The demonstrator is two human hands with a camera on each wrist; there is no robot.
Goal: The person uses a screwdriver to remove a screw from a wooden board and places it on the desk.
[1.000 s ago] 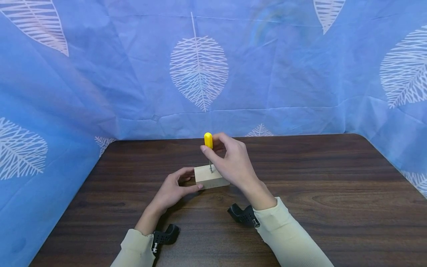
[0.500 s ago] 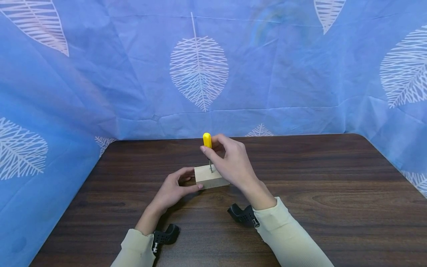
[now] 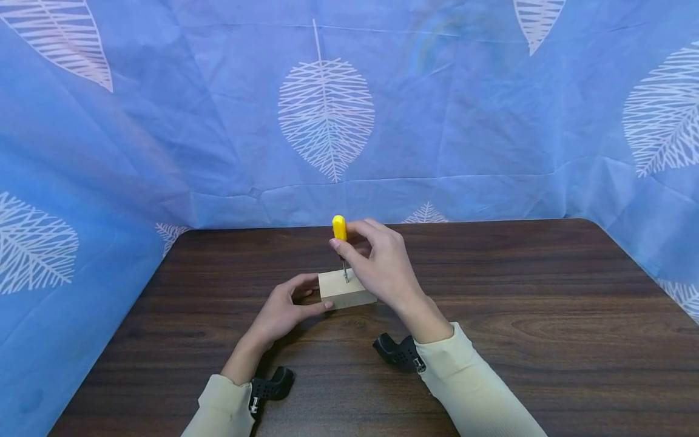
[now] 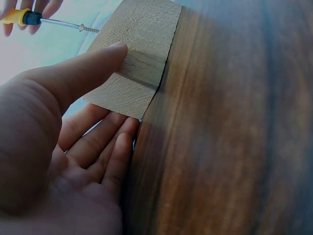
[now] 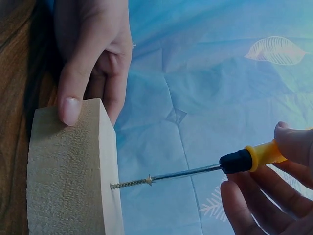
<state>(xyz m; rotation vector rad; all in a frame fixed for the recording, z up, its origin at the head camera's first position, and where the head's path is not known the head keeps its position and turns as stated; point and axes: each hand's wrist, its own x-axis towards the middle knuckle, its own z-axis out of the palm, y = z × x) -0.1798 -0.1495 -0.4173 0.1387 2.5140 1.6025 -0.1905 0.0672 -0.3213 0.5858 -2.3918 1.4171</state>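
Left hand (image 3: 285, 308) comes in from near left, forearm angled far and right, wrist low by the table (image 3: 524, 370); thumb laid on the near face of the wooden block (image 3: 349, 298), other fingers around behind on the far side, so fingers spread about one block apart, gripping its left end. Block lies on the table, mid-scene, ahead of both sleeves. Right hand (image 3: 386, 261) reaches in from near right, forearm slanting far and left, hand raised over the block's right part; thumb and fingers pinch the yellow handle of the screwdriver (image 3: 340, 229), little gap beyond handle thickness, outer fingers loosely bent. Screwdriver near upright with a slight tilt, shaft down, tip at the head of the screw (image 5: 131, 184). Screw stands in the block's top face, much of its thread exposed. Cream sleeves (image 3: 480, 382), black wrist mount (image 3: 273, 383) inside left wrist, blue leaf-print cloth (image 3: 437, 121) at far side.
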